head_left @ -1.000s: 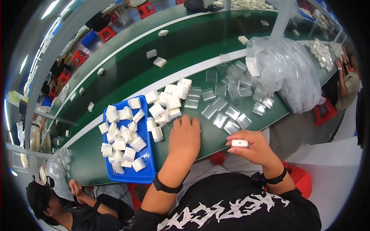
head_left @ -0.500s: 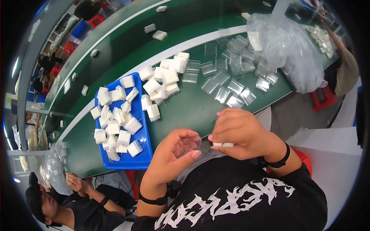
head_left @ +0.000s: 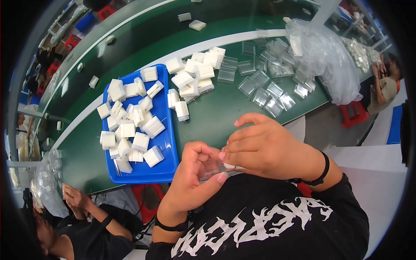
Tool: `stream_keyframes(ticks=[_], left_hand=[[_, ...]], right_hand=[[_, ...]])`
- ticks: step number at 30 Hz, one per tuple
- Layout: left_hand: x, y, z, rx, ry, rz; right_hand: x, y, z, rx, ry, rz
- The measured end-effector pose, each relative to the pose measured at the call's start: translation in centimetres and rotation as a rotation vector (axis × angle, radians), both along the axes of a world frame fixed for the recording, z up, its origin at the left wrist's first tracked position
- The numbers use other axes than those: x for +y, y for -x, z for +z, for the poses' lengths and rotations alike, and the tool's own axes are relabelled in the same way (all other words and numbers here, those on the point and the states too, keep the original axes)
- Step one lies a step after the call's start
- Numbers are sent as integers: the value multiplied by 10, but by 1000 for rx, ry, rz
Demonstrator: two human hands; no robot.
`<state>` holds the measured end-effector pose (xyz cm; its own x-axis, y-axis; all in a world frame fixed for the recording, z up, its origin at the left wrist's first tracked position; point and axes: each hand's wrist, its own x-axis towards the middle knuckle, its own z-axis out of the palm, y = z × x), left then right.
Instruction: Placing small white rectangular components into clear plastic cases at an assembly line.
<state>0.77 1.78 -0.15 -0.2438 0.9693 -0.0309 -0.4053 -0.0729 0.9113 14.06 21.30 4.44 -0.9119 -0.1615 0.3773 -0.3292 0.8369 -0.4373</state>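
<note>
Between the thumb and fingers of my left hand (head_left: pixel 195 169) is a clear plastic cover (head_left: pixel 210 168), its open side turned to the right. My right hand (head_left: pixel 264 149) grips a small white block (head_left: pixel 230 166) and presses it against that cover's edge; fingers hide most of the block. Left of my hands, a blue tray (head_left: pixel 167 156) holds a heap of white blocks (head_left: pixel 141 142) with thin metal pins. More white blocks (head_left: pixel 189 78) lie piled beside the tray. Loose clear covers (head_left: pixel 260 96) are spread over the green table (head_left: pixel 203 123) beyond my right hand.
A large clear plastic bag (head_left: pixel 323 56) rests at the table's right end. Behind a pale rail runs a green conveyor belt (head_left: pixel 130 54) with scattered white pieces. One co-worker (head_left: pixel 86 225) sits at lower left, another (head_left: pixel 383 89) at far right. A red stool (head_left: pixel 354 113) stands on the floor.
My right hand has moved left, bringing the white block to the clear cover in my left hand. The view has shifted slightly, and the co-worker at right has come into sight.
</note>
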Motion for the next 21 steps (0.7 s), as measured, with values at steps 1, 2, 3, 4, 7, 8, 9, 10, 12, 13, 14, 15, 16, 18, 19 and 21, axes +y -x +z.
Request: stream_keyframes(ticks=[1,2,3,4,7,8,9,10,12,13,14,15,16,18,19,21], left_hand=[[-1,0,-2,0,-21,15],[-2,1,-4,-3,-42,31],[-3,2,-4,-11,-49,31],[-4,5,-3,86,-44,25],[-9,6,-4,213,-21,34],[-11,6,-4,257,5,49],[-13,4,-7,249,0,57],[-13,1,-12,288,5,95],[-13,-3,-20,324,11,140],[-13,-4,-24,471,26,199],[-14,-5,-28,617,44,259],[-14,-6,-33,610,46,267],[-14,-7,-37,630,17,320],[-14,-8,-40,641,-10,378],[-14,-9,-37,651,-25,417],[-17,-9,-38,660,-37,469]], right_hand=[[-3,2,1,-4,-59,-8],[-5,4,2,-11,-119,-15],[-8,5,2,-18,-126,-15],[-10,6,2,-19,-152,-16],[-18,11,3,-35,-227,-26],[-21,13,4,-39,-268,-34],[-24,15,4,-46,-274,-26],[-27,16,2,-70,-318,-29],[-33,18,-1,-95,-363,-25],[-36,20,-2,-78,-382,-48],[-40,21,-4,-63,-400,-69],[-42,23,-7,-67,-402,-59],[-44,25,-10,-13,-411,-73],[-47,28,-12,34,-421,-79],[-48,29,-11,43,-348,-79],[-47,31,-10,51,-275,-66]])
